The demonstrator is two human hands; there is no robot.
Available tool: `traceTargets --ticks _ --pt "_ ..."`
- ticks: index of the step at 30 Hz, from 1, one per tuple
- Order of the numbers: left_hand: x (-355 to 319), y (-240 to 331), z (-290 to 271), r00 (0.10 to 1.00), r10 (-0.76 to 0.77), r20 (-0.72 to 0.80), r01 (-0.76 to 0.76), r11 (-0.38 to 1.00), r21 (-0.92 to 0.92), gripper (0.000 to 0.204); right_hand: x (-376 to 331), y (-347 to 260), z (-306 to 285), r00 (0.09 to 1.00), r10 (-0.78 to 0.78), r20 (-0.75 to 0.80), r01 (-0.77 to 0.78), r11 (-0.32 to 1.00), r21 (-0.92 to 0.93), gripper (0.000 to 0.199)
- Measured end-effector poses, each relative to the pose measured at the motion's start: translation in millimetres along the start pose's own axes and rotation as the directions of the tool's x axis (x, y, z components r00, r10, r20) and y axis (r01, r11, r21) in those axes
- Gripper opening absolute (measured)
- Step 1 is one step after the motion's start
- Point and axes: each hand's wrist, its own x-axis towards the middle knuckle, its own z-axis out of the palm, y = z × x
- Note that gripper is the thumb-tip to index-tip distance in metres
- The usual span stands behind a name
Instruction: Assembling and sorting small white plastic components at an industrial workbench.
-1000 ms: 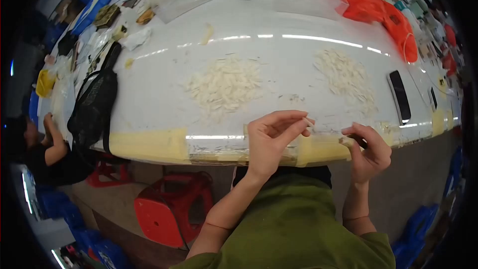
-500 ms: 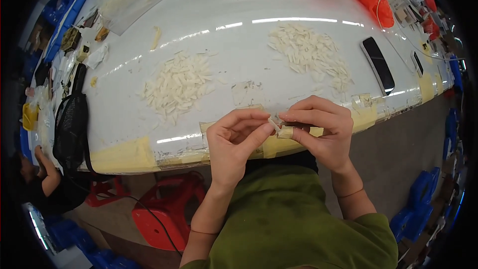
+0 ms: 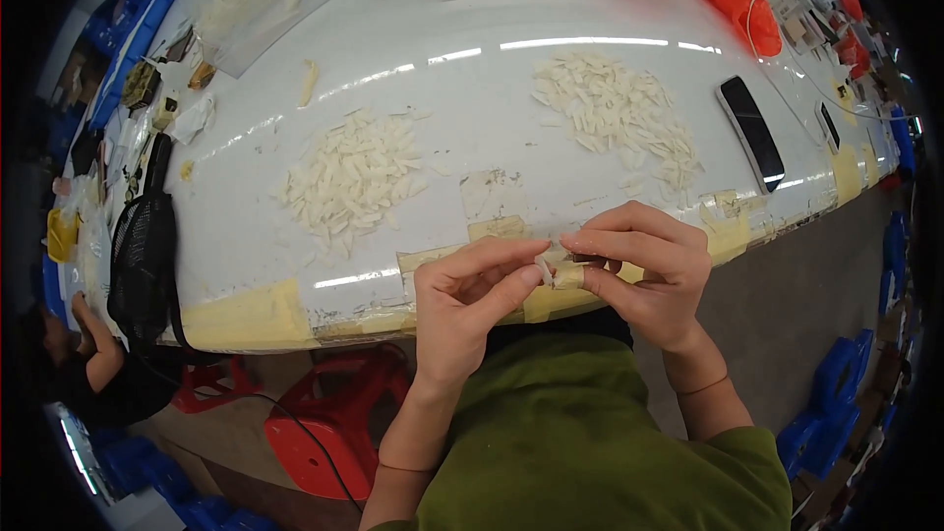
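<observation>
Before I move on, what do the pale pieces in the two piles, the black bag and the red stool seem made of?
Pale pieces: thin, off-white slivers; perhaps plastic or shell, too small to settle.
Black bag: most likely matt mesh fabric, given its net-like surface.
Red stool: probably moulded plastic, with a smooth, evenly coloured, slightly shiny surface.

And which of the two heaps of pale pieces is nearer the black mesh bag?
The left heap; the right heap lies farther from the bag, over toward the larger phone.
</observation>
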Motion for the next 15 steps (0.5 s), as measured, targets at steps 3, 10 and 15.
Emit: traceTargets --ticks 3,10,15 --pt "-1.7 6.3 -3.3 1.0 -0.024 0.001 0.024 0.999 -0.022 0.017 2.2 -3.4 0.3 0.999 -0.043 -0.003 0.043 0.999 0.016 0.036" --pt "3.1 8.9 -4.1 0.997 -0.065 0.046 0.071 0.984 -0.166 0.012 8.0 -5.3 4.6 0.999 -0.053 0.006 0.053 0.998 0.02 0.038" --pt "3.7 11.7 -10.9 0.963 -0.209 0.169 0.251 0.926 -0.283 0.012 10.8 0.1 4.6 0.996 0.022 0.083 -0.021 1.0 -0.007 0.037"
